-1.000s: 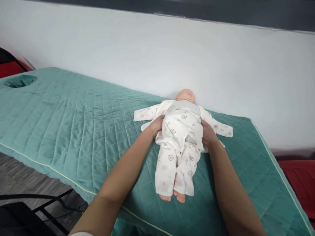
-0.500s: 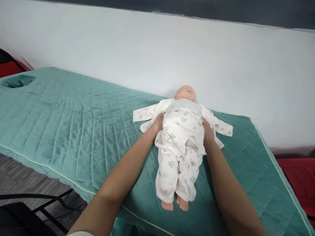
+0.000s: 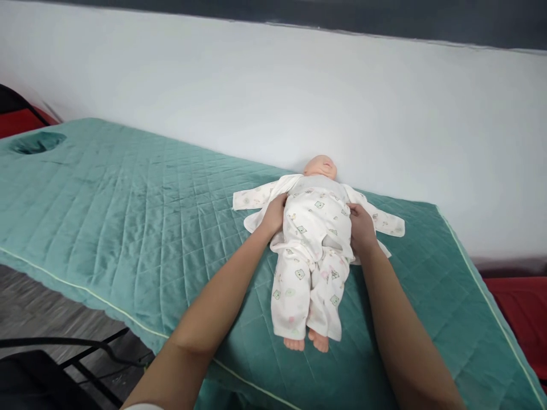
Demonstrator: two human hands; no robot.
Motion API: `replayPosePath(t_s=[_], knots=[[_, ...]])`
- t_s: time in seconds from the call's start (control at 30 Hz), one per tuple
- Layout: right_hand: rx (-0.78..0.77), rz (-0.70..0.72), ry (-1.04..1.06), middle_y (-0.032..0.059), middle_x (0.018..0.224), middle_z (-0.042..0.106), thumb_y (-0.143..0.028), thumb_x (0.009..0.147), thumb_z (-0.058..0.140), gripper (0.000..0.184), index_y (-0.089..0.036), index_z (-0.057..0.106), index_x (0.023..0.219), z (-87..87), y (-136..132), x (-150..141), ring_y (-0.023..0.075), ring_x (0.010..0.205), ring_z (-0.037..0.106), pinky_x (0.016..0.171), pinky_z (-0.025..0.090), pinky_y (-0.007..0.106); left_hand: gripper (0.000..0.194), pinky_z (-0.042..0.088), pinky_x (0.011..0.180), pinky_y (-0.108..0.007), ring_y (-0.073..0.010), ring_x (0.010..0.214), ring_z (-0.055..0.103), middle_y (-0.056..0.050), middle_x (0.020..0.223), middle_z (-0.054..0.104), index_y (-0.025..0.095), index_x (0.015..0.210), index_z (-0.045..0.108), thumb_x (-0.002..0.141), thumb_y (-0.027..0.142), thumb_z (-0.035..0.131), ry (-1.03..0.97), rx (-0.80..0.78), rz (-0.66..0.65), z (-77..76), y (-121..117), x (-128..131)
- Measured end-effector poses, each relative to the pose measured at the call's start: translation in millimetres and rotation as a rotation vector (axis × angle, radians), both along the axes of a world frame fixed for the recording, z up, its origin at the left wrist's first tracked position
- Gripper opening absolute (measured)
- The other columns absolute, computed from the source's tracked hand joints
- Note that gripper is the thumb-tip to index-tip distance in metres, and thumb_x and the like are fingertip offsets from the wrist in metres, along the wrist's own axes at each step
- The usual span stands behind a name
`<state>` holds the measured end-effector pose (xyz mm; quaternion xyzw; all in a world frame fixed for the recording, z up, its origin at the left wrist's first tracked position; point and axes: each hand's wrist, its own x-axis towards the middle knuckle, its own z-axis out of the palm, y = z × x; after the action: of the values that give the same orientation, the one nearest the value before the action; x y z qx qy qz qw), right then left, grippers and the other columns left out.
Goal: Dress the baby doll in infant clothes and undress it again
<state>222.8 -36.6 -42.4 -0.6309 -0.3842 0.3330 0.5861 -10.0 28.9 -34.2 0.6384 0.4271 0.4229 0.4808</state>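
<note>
A baby doll (image 3: 321,165) lies on its back on a green quilted bed cover, head toward the wall. It has on white patterned trousers (image 3: 318,219), their waistband high on its torso, and a white patterned jacket (image 3: 255,197) spread open at both sides. My left hand (image 3: 274,215) is closed at the trousers' left edge, its fingertips partly hidden by the doll's side. On the other side, my right hand (image 3: 362,226) pinches the trousers near the waistband. Both bare feet (image 3: 318,340) stick out of the trouser legs.
The green quilted cover (image 3: 141,228) runs along the white wall (image 3: 192,85), with a face hole (image 3: 38,142) at its far left. Red chairs (image 3: 519,313) stand beyond the right end and at the far left. A black frame (image 3: 92,359) is at lower left.
The doll's feet and trouser legs sit slightly higher in view, its head slightly lower. My right hand's fingers now show more plainly at the trousers' upper edge. My left hand stays at the same side.
</note>
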Motion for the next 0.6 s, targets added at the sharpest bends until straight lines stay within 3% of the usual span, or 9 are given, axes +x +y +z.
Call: replayPosePath(t_s=[0.1, 0.23, 0.37, 0.47, 0.6], knots=[[-0.011, -0.05, -0.146, 0.0048, 0.089, 0.073, -0.036, 0.07, 0.065, 0.025, -0.021, 0.066, 0.09, -1.5, 2.3, 6.9, 0.022, 0.082, 0.064, 0.078, 0.051, 0.037, 0.025, 0.047, 0.095, -0.038, -0.0244, 0.098, 0.064, -0.008, 0.103, 0.073, 0.017, 0.101, 0.068, 0.082, 0.019, 0.051, 0.076, 0.107, 0.12, 0.2, 3.0, -3.9], [0.111, -0.133, -0.369, 0.0041, 0.085, 0.069, -0.041, 0.08, 0.061, 0.022, -0.022, 0.066, 0.087, 21.2, 2.7, -2.4, 0.0208, 0.082, 0.061, 0.084, 0.048, 0.037, 0.021, 0.047, 0.096, -0.035, -0.0218, 0.099, 0.064, -0.006, 0.103, 0.073, 0.019, 0.096, 0.071, 0.086, 0.022, 0.053, 0.075, 0.251, 0.161, 16.8, 5.3, -1.0], [0.265, 0.105, -0.426, 0.0051, 0.099, 0.065, -0.044, 0.081, 0.063, 0.024, -0.023, 0.067, 0.091, 40.1, 10.9, -13.9, 0.0209, 0.093, 0.059, 0.088, 0.047, 0.036, 0.02, 0.045, 0.099, -0.033, -0.021, 0.103, 0.061, -0.006, 0.103, 0.07, 0.02, 0.094, 0.073, 0.088, 0.033, 0.059, 0.055, 0.358, -0.012, 33.6, 6.7, 5.3], [0.272, 0.281, -0.51, 0.0057, 0.11, 0.06, -0.046, 0.079, 0.068, 0.026, -0.025, 0.068, 0.093, 41.4, 18.2, -10.7, 0.0216, 0.102, 0.057, 0.088, 0.046, 0.036, 0.022, 0.04, 0.106, -0.036, -0.0218, 0.111, 0.057, -0.007, 0.108, 0.065, 0.022, 0.099, 0.072, 0.088, 0.037, 0.062, 0.1, 0.431, -0.13, 34.0, 9.5, 5.6], [0.231, 0.388, -0.596, 0.0083, 0.123, 0.054, -0.048, 0.076, 0.072, 0.028, -0.024, 0.063, 0.086, 40.4, 21.7, -0.4, 0.0257, 0.12, 0.05, 0.096, 0.041, 0.039, 0.019, 0.038, 0.107, -0.035, -0.0229, 0.124, 0.05, -0.009, 0.124, 0.059, 0.021, 0.095, 0.068, 0.085, 0.037, 0.066, 0.11, 0.44, -0.233, 31.7, 12.3, 2.8]])
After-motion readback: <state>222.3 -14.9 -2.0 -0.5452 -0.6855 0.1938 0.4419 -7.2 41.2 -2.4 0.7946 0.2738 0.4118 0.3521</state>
